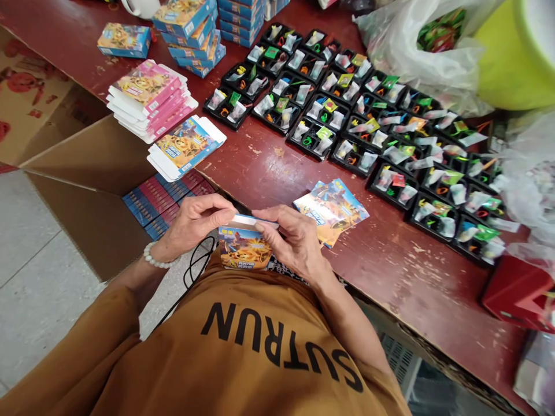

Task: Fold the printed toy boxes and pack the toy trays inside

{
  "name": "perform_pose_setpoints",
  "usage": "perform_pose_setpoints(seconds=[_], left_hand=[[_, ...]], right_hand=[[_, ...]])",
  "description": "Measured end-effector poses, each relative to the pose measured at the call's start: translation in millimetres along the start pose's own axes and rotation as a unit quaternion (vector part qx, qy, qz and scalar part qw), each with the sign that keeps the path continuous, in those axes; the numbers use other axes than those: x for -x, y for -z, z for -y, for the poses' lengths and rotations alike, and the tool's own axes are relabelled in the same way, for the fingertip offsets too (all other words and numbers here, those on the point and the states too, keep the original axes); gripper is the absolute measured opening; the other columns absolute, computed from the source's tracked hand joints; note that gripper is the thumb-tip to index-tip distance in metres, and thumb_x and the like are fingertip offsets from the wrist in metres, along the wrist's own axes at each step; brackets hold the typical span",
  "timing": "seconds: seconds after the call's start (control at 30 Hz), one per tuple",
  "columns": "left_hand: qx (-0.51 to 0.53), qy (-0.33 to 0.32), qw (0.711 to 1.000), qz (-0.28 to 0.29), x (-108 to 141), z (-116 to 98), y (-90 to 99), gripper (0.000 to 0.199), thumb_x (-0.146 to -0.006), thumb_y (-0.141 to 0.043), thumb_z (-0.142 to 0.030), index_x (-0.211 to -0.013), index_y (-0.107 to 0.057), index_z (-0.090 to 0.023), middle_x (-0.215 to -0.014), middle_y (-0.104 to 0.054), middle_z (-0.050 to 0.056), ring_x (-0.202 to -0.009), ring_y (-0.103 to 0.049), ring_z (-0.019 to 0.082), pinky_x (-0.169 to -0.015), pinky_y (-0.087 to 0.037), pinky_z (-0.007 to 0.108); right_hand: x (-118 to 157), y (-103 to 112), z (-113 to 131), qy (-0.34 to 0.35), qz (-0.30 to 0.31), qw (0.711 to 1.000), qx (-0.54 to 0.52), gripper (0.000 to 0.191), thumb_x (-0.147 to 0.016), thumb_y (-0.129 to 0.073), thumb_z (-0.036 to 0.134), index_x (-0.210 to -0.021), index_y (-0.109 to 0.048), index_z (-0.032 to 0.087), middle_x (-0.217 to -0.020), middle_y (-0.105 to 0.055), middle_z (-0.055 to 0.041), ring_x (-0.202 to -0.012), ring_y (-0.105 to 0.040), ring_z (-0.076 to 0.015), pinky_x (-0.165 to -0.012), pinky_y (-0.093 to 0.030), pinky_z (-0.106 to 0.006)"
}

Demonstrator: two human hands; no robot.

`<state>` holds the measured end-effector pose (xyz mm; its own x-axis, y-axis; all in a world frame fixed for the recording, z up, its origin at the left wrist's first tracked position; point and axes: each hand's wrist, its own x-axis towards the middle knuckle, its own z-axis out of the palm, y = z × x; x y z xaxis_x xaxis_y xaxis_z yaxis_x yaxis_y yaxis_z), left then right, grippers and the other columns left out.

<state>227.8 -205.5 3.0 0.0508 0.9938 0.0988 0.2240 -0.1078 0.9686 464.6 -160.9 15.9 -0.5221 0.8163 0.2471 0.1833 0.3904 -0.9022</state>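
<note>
A small printed cardboard box (245,247), blue and yellow with a white flap at its top, is held upright against my shirt at the table's front edge. The fingers of my left hand (197,222) pinch the left end of the flap. On the other end, the thumb and fingers of my right hand (292,234) press the flap and the box's upper right corner. What is inside the box is hidden. Just right of my right hand, several printed cards (336,209) lie overlapping on the red table (269,173).
Several black trays (318,136) with small bagged parts cover the table's right side. Flattened boxes (186,147) and a pink stack (150,98) lie left, with stacked blue boxes (186,29) behind. An open carton (82,202) holds packed boxes. A yellow-green bucket (505,63) stands far right.
</note>
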Motion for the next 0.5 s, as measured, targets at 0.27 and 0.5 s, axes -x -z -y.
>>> perform_pose_setpoints(seconds=[0.27,0.5], left_hand=[[0.059,-0.010,0.995,0.084,-6,6,4.6,0.011,-0.097,-0.073,-0.029,-0.093,-0.081,-0.023,-0.093,-0.078,0.004,-0.086,-0.072,0.018,-0.077,-0.057,0.028],[-0.075,-0.045,0.992,0.088,6,9,7.5,0.023,-0.106,-0.059,-0.029,-0.115,-0.079,-0.022,-0.108,-0.082,0.005,-0.091,-0.077,0.016,-0.079,-0.058,0.024]], right_hand=[[1,6,-11,-0.108,0.061,0.984,-0.128,0.025,-0.103,-0.068,0.040,-0.109,-0.082,0.021,-0.105,-0.083,-0.0060,-0.092,-0.077,-0.0179,-0.082,-0.062,-0.031],[9,5,-22,0.033,0.067,0.997,0.023,0.031,-0.107,-0.061,0.034,-0.134,-0.074,0.024,-0.128,-0.077,-0.0112,-0.118,-0.073,-0.0245,-0.107,-0.059,-0.046]])
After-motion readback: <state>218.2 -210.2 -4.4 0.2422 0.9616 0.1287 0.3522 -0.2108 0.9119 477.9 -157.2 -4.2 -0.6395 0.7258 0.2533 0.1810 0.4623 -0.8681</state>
